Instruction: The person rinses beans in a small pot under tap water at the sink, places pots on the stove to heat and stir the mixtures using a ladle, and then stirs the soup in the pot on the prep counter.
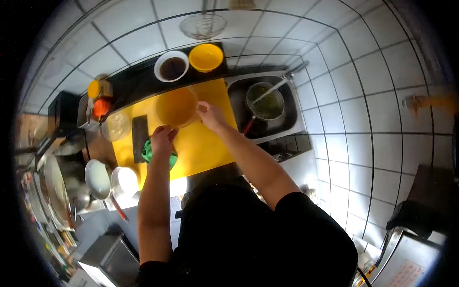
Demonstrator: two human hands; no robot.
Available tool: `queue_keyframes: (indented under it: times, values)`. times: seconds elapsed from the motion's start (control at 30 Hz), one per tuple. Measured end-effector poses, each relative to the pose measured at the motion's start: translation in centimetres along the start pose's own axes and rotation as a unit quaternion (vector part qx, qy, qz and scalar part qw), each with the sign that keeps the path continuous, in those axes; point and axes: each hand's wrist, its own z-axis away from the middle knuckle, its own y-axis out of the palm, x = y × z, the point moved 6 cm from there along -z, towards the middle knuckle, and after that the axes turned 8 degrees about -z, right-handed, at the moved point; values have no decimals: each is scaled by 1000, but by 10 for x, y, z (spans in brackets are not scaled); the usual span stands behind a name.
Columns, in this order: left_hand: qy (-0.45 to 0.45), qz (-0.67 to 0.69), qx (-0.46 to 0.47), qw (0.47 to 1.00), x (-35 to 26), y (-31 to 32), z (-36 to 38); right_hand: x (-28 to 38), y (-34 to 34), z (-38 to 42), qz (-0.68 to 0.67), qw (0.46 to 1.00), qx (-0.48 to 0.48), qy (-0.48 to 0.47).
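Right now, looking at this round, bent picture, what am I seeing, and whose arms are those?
A camera worn on a person's head looks down with a wide lens, which bends the edges. The arms are that person's own. The left hand and right hand rest at the rim of a clear bowl on a yellow cutting board. A green cloth lies under the left hand. Behind stand a white bowl of dark liquid and a yellow bowl. In the sink, water runs into a pot.

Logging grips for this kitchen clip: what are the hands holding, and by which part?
Both hands, left hand and right hand, are at the rim of the clear round bowl on the yellow cutting board; a firm grasp cannot be told.
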Motion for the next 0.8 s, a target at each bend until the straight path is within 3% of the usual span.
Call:
queue_keyframes:
  times: [0.13, 0.23, 0.33, 0.4, 0.47, 0.5, 0.57, 0.67, 0.77, 0.8]
  values:
    - [-5, -15, -16, 1000, -8, 2, 1, -9, -19, 32, 100, 969, -111, -197]
    - [12, -3, -14, 1000, -8, 5, 10, -15, -61, 73, -25, 995, -92, -15]
    - [6, 33, 55, 998, 18, -8, 23, -49, -119, 90, 35, 990, -139, 12]
    - [35, 17, 52, 998, 15, 2, 78, -83, -163, 93, 89, 973, -210, 39]
    - [95, -221, 36, 970, 30, -20, 107, -113, -218, 84, 180, 947, -256, 75]
    - [135, -442, 22, 887, 50, -35, 109, -130, -249, 75, 232, 931, -264, 100]
    - [118, -399, 4, 909, 73, -54, 135, -119, -285, 67, 225, 932, -231, 163]
    - [103, -383, -14, 918, 93, -74, 168, -124, -330, 30, 247, 920, -259, 158]
    - [14, -486, -58, 872, 103, -94, 198, -147, -368, -17, 241, 921, -280, 123]
    - [37, -548, -61, 833, 110, -107, 204, -145, -375, -28, 256, 917, -282, 121]
